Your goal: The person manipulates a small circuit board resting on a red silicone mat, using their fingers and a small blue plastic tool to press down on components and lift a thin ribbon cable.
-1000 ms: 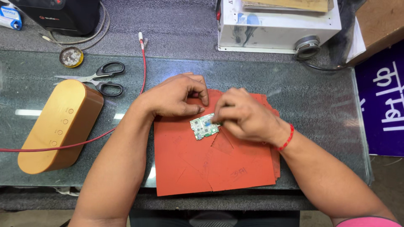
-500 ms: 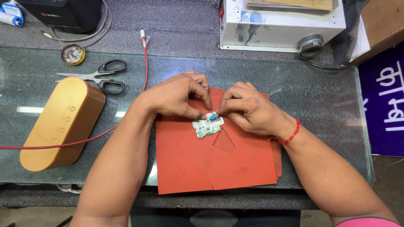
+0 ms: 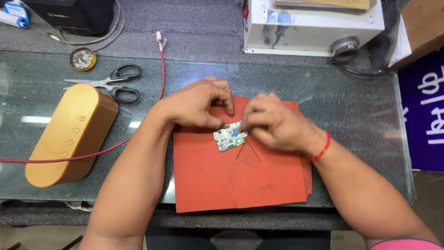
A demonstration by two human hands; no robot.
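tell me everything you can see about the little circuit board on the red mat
The circuit board is a small, flat, roughly rectangular piece, green with pale silvery patches and tiny parts too small to make out. It lies tilted at a slant on the red mat, near the mat's upper middle. The left hand pins its upper edge with thumb and fingertip, and the right hand pinches at its upper right corner, where a small bluish-white bit shows. Part of that edge is hidden by the fingers.

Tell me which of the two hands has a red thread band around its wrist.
The right hand: a red thread band circles its wrist. The left hand, pinching the small green circuit board on the orange-red mat, has a bare wrist.
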